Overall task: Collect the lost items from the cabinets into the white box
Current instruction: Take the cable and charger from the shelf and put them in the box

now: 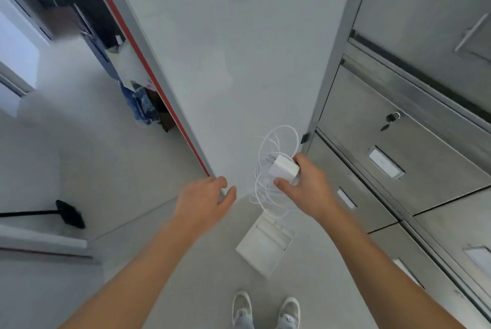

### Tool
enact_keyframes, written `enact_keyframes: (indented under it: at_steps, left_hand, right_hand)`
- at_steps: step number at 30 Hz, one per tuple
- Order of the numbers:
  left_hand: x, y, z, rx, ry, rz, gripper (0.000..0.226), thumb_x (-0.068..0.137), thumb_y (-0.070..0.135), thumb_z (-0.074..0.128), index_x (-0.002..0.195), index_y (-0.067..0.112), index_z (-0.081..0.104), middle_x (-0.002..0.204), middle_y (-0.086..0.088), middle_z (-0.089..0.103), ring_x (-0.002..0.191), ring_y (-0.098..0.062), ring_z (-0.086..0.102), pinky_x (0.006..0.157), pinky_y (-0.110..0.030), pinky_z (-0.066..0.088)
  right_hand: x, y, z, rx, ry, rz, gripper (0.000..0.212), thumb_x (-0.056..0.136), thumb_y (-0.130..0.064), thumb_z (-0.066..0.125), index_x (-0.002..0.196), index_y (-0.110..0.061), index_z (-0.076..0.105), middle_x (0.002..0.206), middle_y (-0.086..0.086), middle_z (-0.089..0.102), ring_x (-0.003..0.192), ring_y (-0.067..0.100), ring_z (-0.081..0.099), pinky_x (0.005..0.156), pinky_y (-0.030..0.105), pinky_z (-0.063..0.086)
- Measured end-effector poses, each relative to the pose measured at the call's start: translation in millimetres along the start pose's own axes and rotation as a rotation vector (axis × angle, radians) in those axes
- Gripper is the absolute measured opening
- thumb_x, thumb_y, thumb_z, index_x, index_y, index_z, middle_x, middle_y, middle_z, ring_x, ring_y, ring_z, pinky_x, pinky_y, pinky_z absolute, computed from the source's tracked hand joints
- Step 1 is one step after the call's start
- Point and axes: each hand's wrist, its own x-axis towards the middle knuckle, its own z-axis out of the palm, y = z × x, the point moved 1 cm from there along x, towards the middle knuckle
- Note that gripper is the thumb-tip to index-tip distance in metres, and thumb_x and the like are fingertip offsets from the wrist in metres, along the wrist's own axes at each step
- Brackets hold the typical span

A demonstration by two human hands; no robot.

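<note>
My right hand (305, 185) grips a white charger (283, 169) with its white cable (268, 190) hanging in loose loops below and above it. Directly beneath, on the floor, stands the white box (252, 251), open at the top, with something pale inside that I cannot make out. My left hand (204, 195) hovers to the left of the charger, holding nothing, fingers loosely apart. Grey metal cabinets (398, 158) with several drawers and doors run along the right side.
A white partition wall (225, 62) with a red-edged frame rises ahead. A black broom (67, 213) lies on the floor at the left. Bags and clutter (140, 105) sit behind the partition. My two shoes (265, 310) are at the bottom, near the box.
</note>
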Motion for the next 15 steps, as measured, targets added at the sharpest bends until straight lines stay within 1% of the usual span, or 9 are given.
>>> enact_keyframes:
  at_steps: [1, 3, 5, 7, 9, 12, 15]
  left_hand:
    - [1.6, -0.4, 6.7, 0.011, -0.015, 0.001, 0.053, 0.091, 0.06, 0.027, 0.105, 0.026, 0.066, 0.1, 0.003, 0.07, 0.092, -0.024, 0.065, 0.074, -0.035, 0.047]
    - [2.4, -3.3, 23.3, 0.016, -0.05, -0.002, 0.059, 0.088, 0.062, 0.022, 0.1, 0.024, 0.066, 0.098, 0.002, 0.07, 0.091, -0.026, 0.065, 0.074, -0.036, 0.047]
    - [2.2, -8.8, 44.8, -0.007, -0.081, -0.012, 0.064, 0.084, 0.064, 0.017, 0.101, 0.026, 0.067, 0.101, 0.004, 0.071, 0.094, -0.025, 0.066, 0.078, -0.035, 0.047]
    - [5.1, -15.8, 73.1, -0.053, -0.094, -0.028, 0.066, 0.082, 0.066, 0.018, 0.104, 0.029, 0.068, 0.104, 0.006, 0.072, 0.097, -0.023, 0.066, 0.083, -0.033, 0.047]
    - [4.3, -22.9, 108.7, -0.092, -0.112, -0.031, 0.067, 0.083, 0.065, 0.019, 0.105, 0.027, 0.07, 0.101, 0.004, 0.073, 0.091, -0.023, 0.067, 0.08, -0.033, 0.047]
    - [3.0, -33.1, 171.8, -0.114, -0.179, -0.022, 0.068, 0.083, 0.065, 0.019, 0.104, 0.024, 0.069, 0.098, 0.001, 0.073, 0.085, -0.025, 0.067, 0.076, -0.033, 0.047]
    - [-6.4, -47.5, 248.7, -0.135, -0.25, -0.031, 0.063, 0.087, 0.064, 0.021, 0.106, 0.025, 0.067, 0.099, 0.004, 0.072, 0.085, -0.023, 0.066, 0.076, -0.033, 0.046]
  right_hand:
    - [2.1, 5.9, 5.2, 0.0, -0.009, 0.01, 0.036, 0.085, -0.037, 0.078, 0.103, -0.023, 0.051, 0.09, -0.005, 0.064, 0.079, 0.014, 0.061, 0.062, 0.031, 0.047]
    - [5.7, 19.2, 16.4, 0.002, -0.029, 0.036, 0.035, 0.085, -0.036, 0.078, 0.102, -0.023, 0.05, 0.09, -0.006, 0.062, 0.079, 0.012, 0.06, 0.061, 0.029, 0.044]
    - [7.9, 33.7, 29.0, -0.002, -0.05, 0.064, 0.035, 0.085, -0.036, 0.078, 0.103, -0.024, 0.051, 0.09, -0.009, 0.061, 0.08, 0.01, 0.059, 0.061, 0.026, 0.043]
    - [10.7, 56.0, 46.6, -0.008, -0.071, 0.099, 0.036, 0.084, -0.037, 0.078, 0.106, -0.025, 0.051, 0.093, -0.008, 0.062, 0.083, 0.011, 0.06, 0.063, 0.026, 0.044]
    - [11.6, 84.2, 70.2, -0.015, -0.099, 0.143, 0.038, 0.084, -0.037, 0.078, 0.107, -0.025, 0.051, 0.095, -0.007, 0.063, 0.084, 0.013, 0.061, 0.064, 0.026, 0.044]
    - [16.5, 132.2, 114.1, -0.043, -0.142, 0.184, 0.037, 0.085, -0.035, 0.079, 0.104, -0.024, 0.049, 0.091, -0.008, 0.061, 0.08, 0.014, 0.059, 0.06, 0.021, 0.039]
    - [17.5, 187.8, 167.6, -0.031, -0.174, 0.224, 0.037, 0.084, -0.034, 0.079, 0.102, -0.024, 0.048, 0.089, -0.007, 0.062, 0.079, 0.015, 0.059, 0.061, 0.027, 0.04]
